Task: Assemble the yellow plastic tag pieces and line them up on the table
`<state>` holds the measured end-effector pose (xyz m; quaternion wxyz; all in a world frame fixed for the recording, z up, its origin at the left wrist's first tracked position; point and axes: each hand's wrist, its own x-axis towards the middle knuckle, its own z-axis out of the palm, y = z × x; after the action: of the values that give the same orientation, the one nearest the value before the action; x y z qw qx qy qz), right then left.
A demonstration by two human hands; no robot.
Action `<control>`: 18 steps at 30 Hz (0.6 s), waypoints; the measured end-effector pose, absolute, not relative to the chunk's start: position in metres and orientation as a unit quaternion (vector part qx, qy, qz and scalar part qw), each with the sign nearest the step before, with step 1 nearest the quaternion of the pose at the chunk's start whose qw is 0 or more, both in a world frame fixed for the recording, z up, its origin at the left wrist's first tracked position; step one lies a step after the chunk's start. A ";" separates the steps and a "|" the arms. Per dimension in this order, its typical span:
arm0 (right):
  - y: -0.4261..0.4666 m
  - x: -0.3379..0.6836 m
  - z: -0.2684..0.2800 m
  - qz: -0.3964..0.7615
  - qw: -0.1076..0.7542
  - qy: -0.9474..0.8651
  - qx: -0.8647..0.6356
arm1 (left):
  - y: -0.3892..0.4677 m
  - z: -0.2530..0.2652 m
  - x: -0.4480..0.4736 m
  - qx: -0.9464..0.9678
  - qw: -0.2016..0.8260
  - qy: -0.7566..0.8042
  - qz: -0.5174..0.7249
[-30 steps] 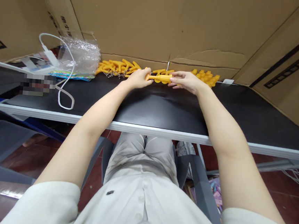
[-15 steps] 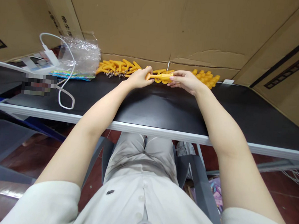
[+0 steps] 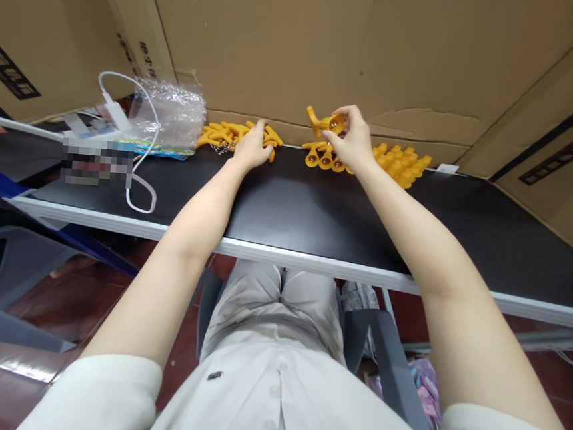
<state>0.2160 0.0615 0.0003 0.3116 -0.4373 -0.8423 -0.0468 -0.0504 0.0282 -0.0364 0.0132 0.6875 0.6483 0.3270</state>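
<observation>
Nearest the camera are the person's pale shirt and light trousers, with a grey chair off to the left on the floor. Beyond the knees runs the pale front edge of the black counter, over which both bare forearms stretch. On the counter's left part a white cable loops back toward a white charger and a crumpled clear plastic bag; what lies in the bag cannot be told. The left hand rests palm down at the far side of the counter, its fingers together on a pile of yellow pieces with small chains. Just right of it, three yellow cup-shaped pieces lie in a row, open ends toward the camera, and further right sits a heap of yellow parts. The right hand is lifted above that row, its fingers clamped on one yellow piece held in the air, apart from the counter. Behind everything stand tall cardboard boxes.
</observation>
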 end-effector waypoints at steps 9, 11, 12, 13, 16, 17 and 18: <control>0.041 0.147 -0.009 -0.112 0.129 -0.847 -0.504 | 0.039 -0.041 -0.064 0.689 0.035 0.660 0.298; 0.042 0.141 -0.018 -0.137 0.095 -0.863 -0.477 | 0.035 -0.038 -0.060 0.690 0.036 0.665 0.284; 0.044 0.141 -0.023 -0.144 0.083 -0.868 -0.467 | 0.033 -0.037 -0.059 0.692 0.038 0.665 0.281; 0.047 0.141 -0.027 -0.146 0.076 -0.870 -0.464 | 0.031 -0.036 -0.057 0.694 0.039 0.663 0.280; 0.057 0.147 -0.036 -0.145 0.071 -0.867 -0.471 | 0.031 -0.036 -0.056 0.699 0.034 0.656 0.283; 0.060 0.149 -0.038 -0.145 0.069 -0.868 -0.470 | 0.031 -0.036 -0.056 0.701 0.031 0.653 0.284; 0.064 0.152 -0.040 -0.143 0.067 -0.869 -0.469 | 0.033 -0.037 -0.056 0.704 0.028 0.649 0.285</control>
<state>0.1516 0.0637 -0.0397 0.0668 -0.4691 -0.8689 -0.1432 -0.0560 0.0326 -0.0371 0.0283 0.7043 0.6495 0.2850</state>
